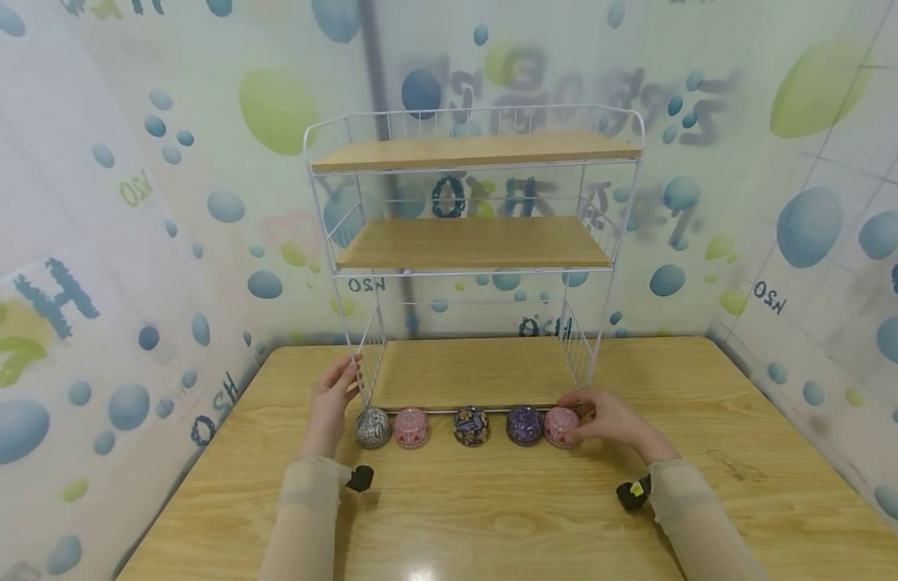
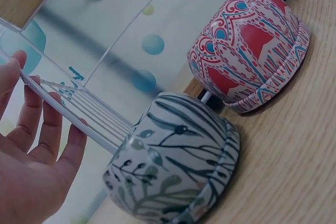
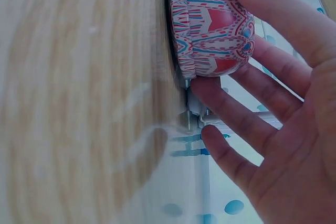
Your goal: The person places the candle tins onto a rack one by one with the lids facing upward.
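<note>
A row of small round patterned tins runs along the front of a white wire rack [image 1: 618, 218]. My left hand [image 1: 334, 395] holds the rack's front left post [image 2: 58, 106], with thumb and fingers on either side of it. Just beside that hand stands a white tin with green leaves [image 2: 170, 156], then a pink-red patterned tin [image 2: 249, 48]. A dark blue floral tin [image 1: 471, 426] is in the middle, a purple tin [image 1: 524, 425] right of it. At the right end, my right hand [image 1: 608, 415] holds another pink-red tin [image 3: 212, 24] between thumb and fingers.
The rack has wooden boards at three levels, with the lowest board [image 1: 478, 371] close to the wooden table [image 1: 449, 508]. Walls with blue and green dots [image 1: 812, 226] enclose the table at the back and sides. A black wrist camera [image 1: 360, 478] sits at the left cuff.
</note>
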A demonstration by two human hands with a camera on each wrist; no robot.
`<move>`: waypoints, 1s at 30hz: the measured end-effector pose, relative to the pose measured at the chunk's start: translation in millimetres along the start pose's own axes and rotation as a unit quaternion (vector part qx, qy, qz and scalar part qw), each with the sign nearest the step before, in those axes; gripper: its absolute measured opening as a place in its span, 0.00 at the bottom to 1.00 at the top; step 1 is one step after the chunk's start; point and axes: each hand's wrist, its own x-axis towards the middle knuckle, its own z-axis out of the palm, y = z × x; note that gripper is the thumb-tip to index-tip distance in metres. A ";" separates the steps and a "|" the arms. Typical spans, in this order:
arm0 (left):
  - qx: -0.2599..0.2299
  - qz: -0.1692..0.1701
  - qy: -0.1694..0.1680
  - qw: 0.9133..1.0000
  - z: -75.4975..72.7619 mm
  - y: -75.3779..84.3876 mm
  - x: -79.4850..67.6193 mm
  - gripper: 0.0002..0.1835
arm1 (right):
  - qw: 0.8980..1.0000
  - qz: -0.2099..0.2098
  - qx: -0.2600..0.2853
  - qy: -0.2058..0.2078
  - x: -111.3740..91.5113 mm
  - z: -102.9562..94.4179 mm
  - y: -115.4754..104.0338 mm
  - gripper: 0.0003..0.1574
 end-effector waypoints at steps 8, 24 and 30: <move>-0.009 -0.001 0.001 1.000 1.4 -0.2 0.1 0.08 | 1.000 -0.008 -0.013 -0.017 0.1 0.6 2.3 0.37; -0.011 -0.002 -0.001 1.000 1.7 1.6 -0.8 0.11 | 0.997 0.007 -0.009 -0.074 -1.7 2.2 2.8 0.48; -0.010 0.003 -0.002 1.000 1.2 0.1 -1.8 0.12 | 0.997 0.011 -0.006 -0.073 -1.1 3.6 2.7 0.48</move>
